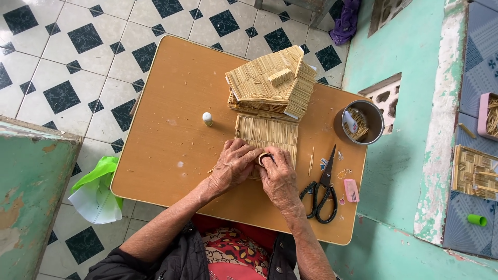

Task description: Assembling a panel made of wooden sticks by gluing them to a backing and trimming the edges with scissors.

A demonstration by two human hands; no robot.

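Your left hand point(234, 165) lies knuckles up on the flat panel of thin sticks point(267, 135), fingers curled together and their tips touching a small roll of tape point(266, 158). Your right hand point(280, 176) comes in from the other side, fingers bent and closed around that same roll, so both hands meet on it over the near edge of the panel. Both forearms run up from the bottom of the view, the left in a dark sleeve.

The panel rests on a low orange-brown table point(171, 103), touching the stick model house point(272, 83) behind it. A small white glue bottle point(207, 119) stands to the left of the panel; black scissors point(321, 194) and a pink eraser-like block point(351, 190) lie to the right of your right hand, and a metal pot point(363, 122) holding sticks sits at the table's right edge. The floor is white tile with black diamonds; a green and white bag point(96, 189) lies beside the table, and a mint wall runs on the right.

Your fingers cover most of the roll, so how tightly you grip it is hard to tell.
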